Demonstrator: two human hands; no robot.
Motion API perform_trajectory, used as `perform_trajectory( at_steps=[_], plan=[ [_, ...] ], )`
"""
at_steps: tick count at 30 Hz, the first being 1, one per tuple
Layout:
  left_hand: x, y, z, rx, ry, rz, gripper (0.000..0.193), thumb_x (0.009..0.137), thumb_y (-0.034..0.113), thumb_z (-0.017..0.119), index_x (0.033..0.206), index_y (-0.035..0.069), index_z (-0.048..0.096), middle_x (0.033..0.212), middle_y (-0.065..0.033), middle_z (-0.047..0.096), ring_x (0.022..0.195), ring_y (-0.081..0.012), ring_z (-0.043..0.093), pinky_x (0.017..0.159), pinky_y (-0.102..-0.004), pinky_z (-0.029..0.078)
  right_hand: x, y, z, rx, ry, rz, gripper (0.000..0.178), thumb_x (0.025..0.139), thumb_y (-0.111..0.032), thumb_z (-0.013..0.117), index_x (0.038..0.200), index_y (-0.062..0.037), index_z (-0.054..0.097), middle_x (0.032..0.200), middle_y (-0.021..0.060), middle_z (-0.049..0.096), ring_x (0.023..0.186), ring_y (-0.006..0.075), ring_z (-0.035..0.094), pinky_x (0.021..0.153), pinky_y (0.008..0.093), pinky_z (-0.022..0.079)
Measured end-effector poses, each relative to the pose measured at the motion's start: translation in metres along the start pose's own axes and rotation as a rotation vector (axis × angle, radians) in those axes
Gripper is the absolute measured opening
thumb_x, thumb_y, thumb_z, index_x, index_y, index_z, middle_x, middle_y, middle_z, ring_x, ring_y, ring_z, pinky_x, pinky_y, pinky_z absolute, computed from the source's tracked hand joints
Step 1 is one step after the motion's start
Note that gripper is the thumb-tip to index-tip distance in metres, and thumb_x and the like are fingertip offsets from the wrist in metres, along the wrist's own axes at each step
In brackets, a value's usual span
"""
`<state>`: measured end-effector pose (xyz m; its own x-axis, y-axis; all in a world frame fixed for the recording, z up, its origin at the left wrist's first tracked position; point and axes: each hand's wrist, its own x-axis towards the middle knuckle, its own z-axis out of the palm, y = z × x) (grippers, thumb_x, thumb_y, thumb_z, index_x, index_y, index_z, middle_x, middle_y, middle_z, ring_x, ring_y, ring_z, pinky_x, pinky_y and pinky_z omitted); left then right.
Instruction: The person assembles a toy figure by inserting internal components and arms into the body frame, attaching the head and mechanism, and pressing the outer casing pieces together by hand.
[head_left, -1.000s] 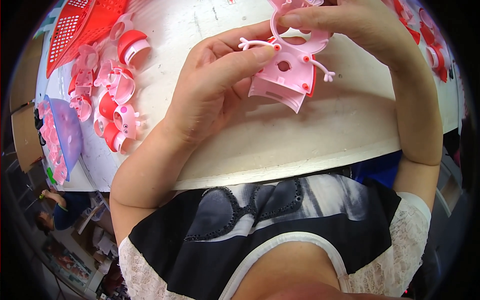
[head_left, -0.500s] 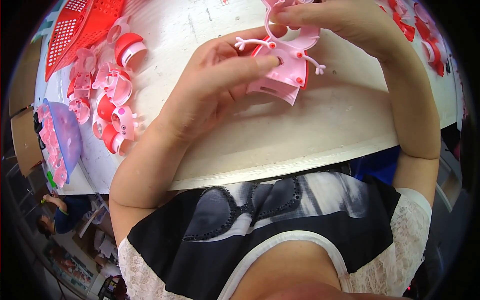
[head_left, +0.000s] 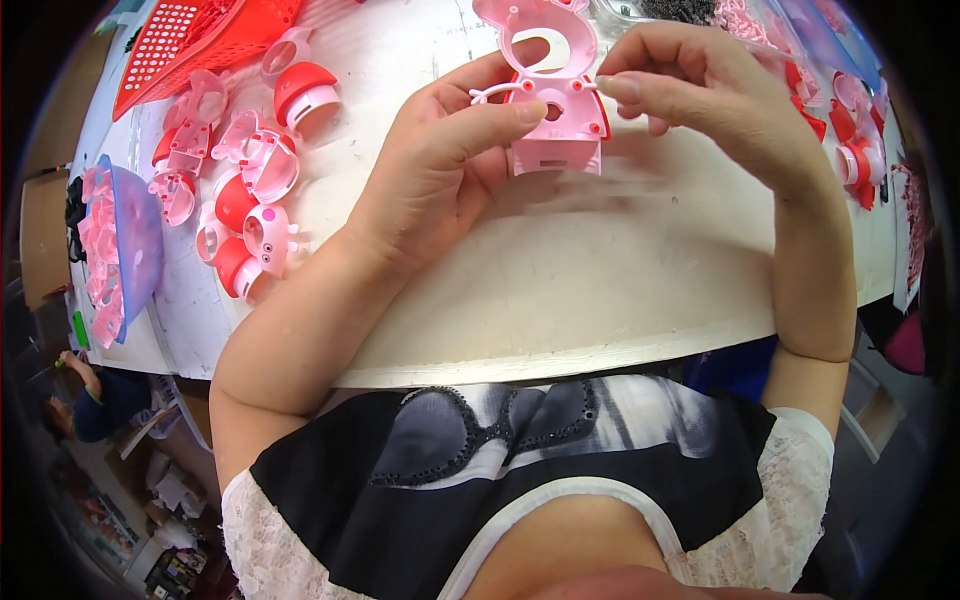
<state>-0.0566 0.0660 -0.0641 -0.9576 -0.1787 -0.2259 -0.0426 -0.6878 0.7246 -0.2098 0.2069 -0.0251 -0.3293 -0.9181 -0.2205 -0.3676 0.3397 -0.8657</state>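
My left hand [head_left: 430,160] grips a hollow pink plastic toy shell [head_left: 560,125] by its left side, thumb resting on the inner face. The shell has a rounded upper part with a large round opening, and a red-edged lower body with small red pegs. A thin white-pink toy arm [head_left: 492,95] sticks out of its left side. On the other side, my right hand [head_left: 705,105] pinches the matching small arm between thumb and fingers; most of that arm is hidden.
Several pink and red toy parts [head_left: 268,165] lie left on the white table [head_left: 560,290], near a red perforated basket [head_left: 165,50] and a blue bin [head_left: 145,230] of pink pieces. More parts [head_left: 855,165] lie right. Black bits [head_left: 680,10] sit at the back. Another person [head_left: 105,405] is lower left.
My right hand has moved down from the shell's upper part to the small arm on its right side. The shell has turned more upright, and the whole view has shifted slightly.
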Motion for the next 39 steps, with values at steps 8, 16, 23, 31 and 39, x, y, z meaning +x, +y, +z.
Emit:
perform_trajectory(
  at_steps=[8,16,23,31,39],
  plan=[
    [0.003,0.001,0.008,0.036,-0.073,0.018,0.045,0.078,0.003,0.058,0.119,-0.005,0.043,0.104,-0.0135,0.057,0.094,-0.0172,0.058,0.086,-0.0292,0.046,-0.003,0.0,-0.003,0.083,0.005,0.06,0.02,0.082,-0.023,0.061,0.073,-0.0053,0.059,0.061,-0.0032,0.053,0.056,0.0029,0.049,0.05,0.0169,0.038],
    [0.002,0.003,-0.004,-0.027,-0.023,-0.104,0.058,0.077,0.007,0.054,0.128,-0.006,0.032,0.115,-0.0197,0.051,0.104,-0.0268,0.055,0.092,-0.0351,0.044,-0.007,-0.01,-0.015,0.013,0.074,-0.052,0.026,0.084,-0.03,0.058,0.09,-0.0046,0.061,0.077,0.0003,0.059,0.069,0.0055,0.054,0.061,0.0199,0.044],
    [0.007,0.002,0.007,-0.108,-0.124,-0.17,0.051,0.085,0.018,0.047,0.127,-0.007,0.032,0.125,-0.0222,0.044,0.112,-0.0359,0.048,0.09,-0.0412,0.047,-0.054,0.0,-0.087,-0.106,0.572,-0.081,0.017,0.084,-0.014,0.059,0.095,-0.0006,0.059,0.078,0.0025,0.059,0.069,0.0051,0.053,0.057,0.0166,0.041],
    [0.002,-0.002,0.006,-0.112,-0.143,-0.206,0.057,0.086,0.02,0.048,0.133,-0.003,0.025,0.129,-0.0221,0.039,0.116,-0.0351,0.045,0.09,-0.042,0.047,-0.067,0.05,-0.048,-0.558,0.481,0.133,0.018,0.08,-0.015,0.063,0.091,-0.0008,0.058,0.072,-0.0009,0.055,0.062,0.0049,0.048,0.055,0.0207,0.039],
    [-0.004,-0.004,0.009,-0.113,-0.196,-0.208,0.064,0.083,0.017,0.059,0.135,0.002,0.026,0.123,-0.0146,0.046,0.11,-0.025,0.05,0.093,-0.0452,0.042,-0.063,0.054,-0.034,-0.399,0.504,0.201,0.017,0.076,-0.011,0.066,0.085,-0.0008,0.056,0.07,0.0015,0.057,0.063,0.0076,0.053,0.058,0.0199,0.041]
  ],
)
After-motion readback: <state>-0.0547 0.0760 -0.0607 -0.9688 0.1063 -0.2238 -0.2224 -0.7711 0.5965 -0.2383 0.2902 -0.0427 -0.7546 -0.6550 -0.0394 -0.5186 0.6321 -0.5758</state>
